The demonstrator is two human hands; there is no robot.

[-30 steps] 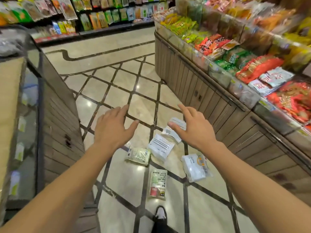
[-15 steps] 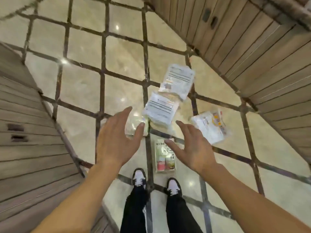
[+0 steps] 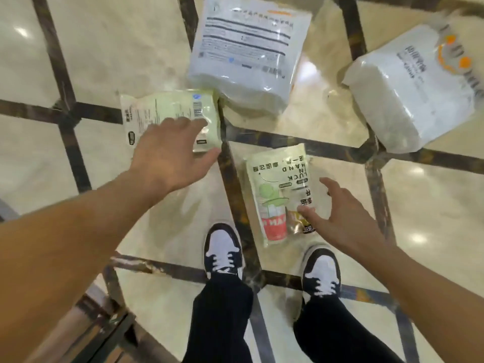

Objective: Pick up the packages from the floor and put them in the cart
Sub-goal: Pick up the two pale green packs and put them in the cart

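Observation:
Several packages lie on the tiled floor [image 3: 110,53]. A pale green packet [image 3: 167,111] lies at left, and my left hand [image 3: 170,153] is spread over its near edge, fingers apart. A light packet printed "LUCK IN HAND" [image 3: 277,189] lies in front of my feet; my right hand [image 3: 340,218] hovers at its right side with the thumb on it, fingers apart. A white bag with black print [image 3: 246,45] lies behind them. Another white bag with orange marks [image 3: 419,85] lies at the far right. No cart is in view.
My two black-and-white shoes [image 3: 222,250] stand just behind the packets. A wooden shelf base [image 3: 86,331] shows at the bottom left corner. Dark bands cross the glossy floor between the packets.
The view has dropped much closer to the floor. Both hands have gone down from above the packets onto them, the left onto the green packet, the right beside the "LUCK IN HAND" one.

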